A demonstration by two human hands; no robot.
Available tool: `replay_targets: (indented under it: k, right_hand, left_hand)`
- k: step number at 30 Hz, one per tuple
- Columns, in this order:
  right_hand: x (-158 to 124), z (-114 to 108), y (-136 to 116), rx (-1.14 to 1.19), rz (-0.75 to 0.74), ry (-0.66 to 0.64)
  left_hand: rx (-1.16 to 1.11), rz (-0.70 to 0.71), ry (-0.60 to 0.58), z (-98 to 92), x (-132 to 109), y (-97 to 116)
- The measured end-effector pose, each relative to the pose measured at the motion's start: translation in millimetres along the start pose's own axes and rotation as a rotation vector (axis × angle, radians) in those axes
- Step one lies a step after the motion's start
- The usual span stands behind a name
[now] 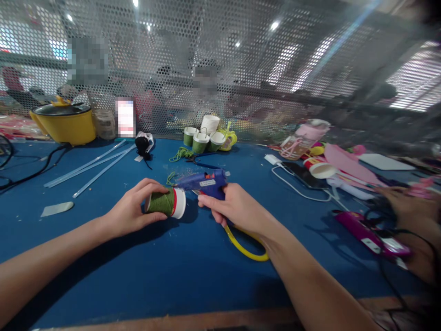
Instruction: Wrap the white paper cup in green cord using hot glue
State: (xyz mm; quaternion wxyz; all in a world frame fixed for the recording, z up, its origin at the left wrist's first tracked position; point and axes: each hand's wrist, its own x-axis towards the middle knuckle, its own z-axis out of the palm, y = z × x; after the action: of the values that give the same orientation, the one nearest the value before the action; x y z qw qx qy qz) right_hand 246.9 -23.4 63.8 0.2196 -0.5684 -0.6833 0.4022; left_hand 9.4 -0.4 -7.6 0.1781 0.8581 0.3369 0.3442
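My left hand (pixel 138 206) is wrapped round a small paper cup (pixel 161 202) wound with green yarn, which lies on its side with its white and red rim facing right. My right hand (pixel 229 204) grips a blue glue gun (pixel 203 182), whose nozzle points left, just above the cup. Yellow-handled scissors (pixel 246 248) lie under my right wrist, partly hidden by it. Behind the glue gun are a loose green yarn tangle (pixel 181 154) and dark pliers (pixel 203 164).
Green-wrapped cups (pixel 200 143) stand at the back by a mesh screen. A yellow pot (pixel 67 124), clear glue sticks (pixel 103 170) and black yarn (pixel 142 145) are left. On the right lie a phone (pixel 305 174), a purple device (pixel 372 234) and another person's hand (pixel 409 202).
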Motion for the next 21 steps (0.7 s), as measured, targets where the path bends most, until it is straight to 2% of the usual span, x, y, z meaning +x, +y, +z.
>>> replay_targets:
  k: [3,6,9,15,21]
  right_hand:
    - [9,-4,10,0.152,0.011,0.033]
    - [24,-9,24,0.252,0.012,0.21]
    - [43,-14,36,0.18,0.051,0.33]
    - [76,-19,56,0.014,0.183,0.333]
    - [93,-24,65,-0.357,0.218,0.395]
  left_hand:
    - [-0.004,0.004,0.015,0.0,0,0]
    - [-0.004,0.005,0.037,0.3,0,0]
    - [-0.007,0.019,0.049,0.3,0,0]
    - [0.013,0.043,0.049,0.6,0,-1]
    - [0.03,0.051,0.035,2.2,-2,0]
